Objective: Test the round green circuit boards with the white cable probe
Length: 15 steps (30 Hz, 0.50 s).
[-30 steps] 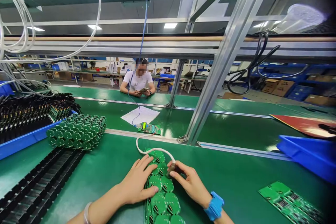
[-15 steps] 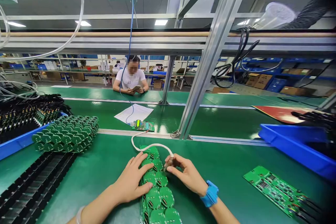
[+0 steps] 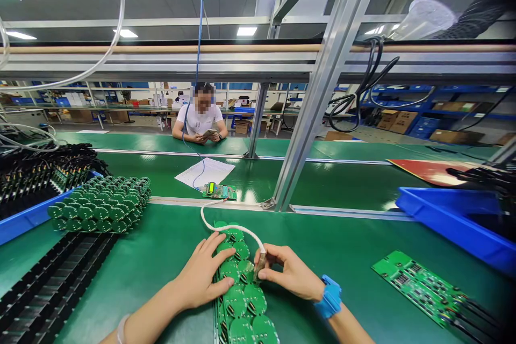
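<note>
A panel of round green circuit boards (image 3: pixel 235 300) lies lengthwise before me, its discs in two columns. My left hand (image 3: pixel 203 271) rests on the panel's left side, fingers spread. Pinched in my right hand (image 3: pixel 288 273) is a brownish probe connector (image 3: pixel 260 267), its tip down at the panel's right edge; whether it touches the contacts I cannot tell. From the connector's top a white cable (image 3: pixel 236 227) loops back to a small green circuit board with a lit yellow-green display (image 3: pixel 220 191).
Stacked round-board panels (image 3: pixel 102 204) stand at left on black slotted racks (image 3: pixel 60 279). A blue bin (image 3: pixel 455 226) and a larger circuit board with black leads (image 3: pixel 421 285) lie at right. An aluminium post (image 3: pixel 312 118) rises ahead. Across the bench sits a person (image 3: pixel 200 118) holding a phone.
My right hand has moved the connector a little toward me along the panel's right edge, from one disc to a nearer one. My left hand stays on the panel.
</note>
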Available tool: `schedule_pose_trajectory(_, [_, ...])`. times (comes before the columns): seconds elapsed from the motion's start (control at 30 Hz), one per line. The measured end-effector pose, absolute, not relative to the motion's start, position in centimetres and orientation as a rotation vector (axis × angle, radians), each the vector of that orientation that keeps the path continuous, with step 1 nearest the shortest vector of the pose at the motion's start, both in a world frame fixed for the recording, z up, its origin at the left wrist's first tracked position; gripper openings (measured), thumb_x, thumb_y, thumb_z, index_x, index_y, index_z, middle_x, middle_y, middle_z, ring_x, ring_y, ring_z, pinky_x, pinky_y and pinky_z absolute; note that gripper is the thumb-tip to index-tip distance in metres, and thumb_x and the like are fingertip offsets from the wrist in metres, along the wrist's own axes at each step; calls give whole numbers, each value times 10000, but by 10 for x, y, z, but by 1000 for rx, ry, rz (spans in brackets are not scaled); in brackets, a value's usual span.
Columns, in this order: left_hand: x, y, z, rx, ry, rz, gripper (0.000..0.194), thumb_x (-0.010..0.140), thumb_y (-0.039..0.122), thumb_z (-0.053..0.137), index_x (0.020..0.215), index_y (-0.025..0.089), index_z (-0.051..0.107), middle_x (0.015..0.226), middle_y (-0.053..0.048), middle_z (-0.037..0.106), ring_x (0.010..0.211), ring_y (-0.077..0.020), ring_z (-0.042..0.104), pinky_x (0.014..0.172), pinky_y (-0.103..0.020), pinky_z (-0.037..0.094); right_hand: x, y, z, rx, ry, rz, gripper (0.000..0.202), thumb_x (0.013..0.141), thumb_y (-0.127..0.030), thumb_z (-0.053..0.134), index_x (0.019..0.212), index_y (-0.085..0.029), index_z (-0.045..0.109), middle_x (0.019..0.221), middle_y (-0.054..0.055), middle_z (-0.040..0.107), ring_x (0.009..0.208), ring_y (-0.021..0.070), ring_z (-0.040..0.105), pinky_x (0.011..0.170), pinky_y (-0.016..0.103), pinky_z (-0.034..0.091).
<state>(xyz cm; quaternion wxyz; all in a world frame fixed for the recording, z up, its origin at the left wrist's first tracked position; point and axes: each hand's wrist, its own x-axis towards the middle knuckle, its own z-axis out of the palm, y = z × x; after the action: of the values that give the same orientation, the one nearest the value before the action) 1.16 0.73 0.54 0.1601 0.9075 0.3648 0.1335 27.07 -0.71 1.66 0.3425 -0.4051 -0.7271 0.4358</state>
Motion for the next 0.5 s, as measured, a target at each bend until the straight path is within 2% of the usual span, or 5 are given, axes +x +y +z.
schedule_pose_trajectory(0.2, [11, 8, 7, 2593, 1049, 368, 572, 887, 356, 601, 1424, 276, 421, 1569, -112, 250, 1450, -354, 176, 1135, -597, 229, 269, -10, 21, -1069, -1903, 1118, 273, 773, -427, 712, 819, -165, 648, 685, 2, 648, 613, 147, 549, 628, 266, 460])
schedule_pose_trajectory(0.5, [11, 7, 4, 2605, 1042, 382, 582, 885, 346, 608, 1428, 281, 411, 1570, -107, 246, 1450, -347, 179, 1136, -587, 234, 268, -11, 23, -1050, -1977, 1068, 212, 787, -370, 713, 788, -166, 655, 667, 5, 668, 622, 158, 570, 639, 268, 463])
